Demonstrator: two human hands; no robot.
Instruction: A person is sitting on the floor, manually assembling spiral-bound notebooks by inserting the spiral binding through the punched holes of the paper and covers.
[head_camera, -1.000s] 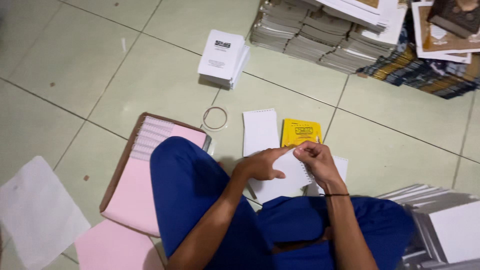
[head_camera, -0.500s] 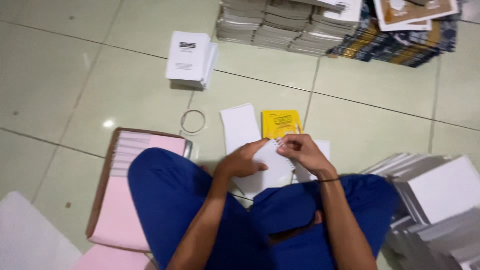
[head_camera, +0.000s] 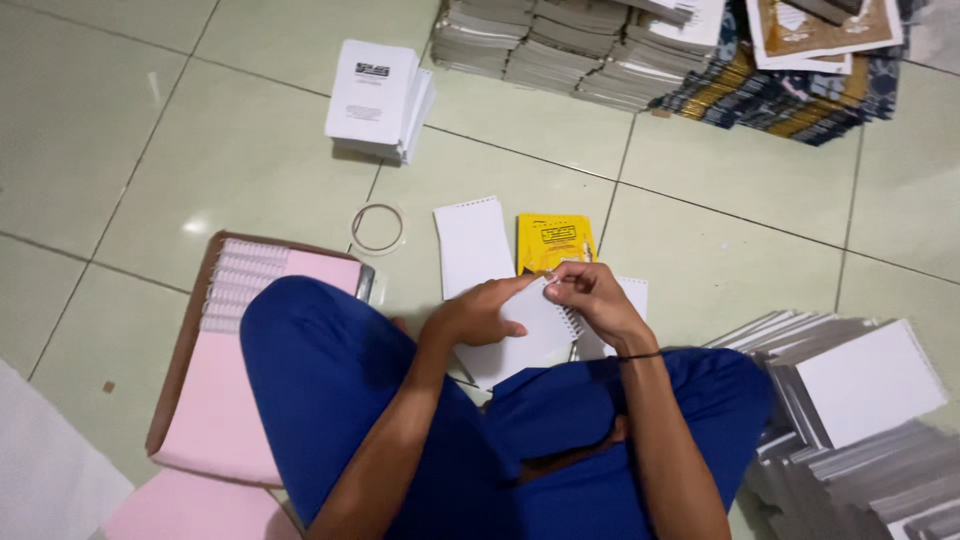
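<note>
Fingers (head_camera: 548, 283) of both hands meeting at the punched edge of a white notepad (head_camera: 520, 335), pinched nearly closed on a thin wire spiral (head_camera: 572, 322) along that edge. Left hand (head_camera: 478, 312) resting on top of the notepad, index finger stretched toward the right hand (head_camera: 590, 298). Right hand curled, fingertips tight around the spiral end; black band on its wrist. Notepad lying on the floor (head_camera: 720, 260) just in front of the crossed legs in blue trousers (head_camera: 330, 400). Just beyond the hands, a yellow booklet (head_camera: 553, 240) and a white punched sheet (head_camera: 470, 245), side by side, touching. Near them, to the left, a clear tape ring (head_camera: 377, 228). Farther left, a brown tray (head_camera: 190, 330) with pink paper and white spirals inside. Farther out, a small white stack (head_camera: 378, 98), and long rows of stacked books (head_camera: 570, 45) at the top. To the right, gray and white covers (head_camera: 860, 400) spread in a heap.
</note>
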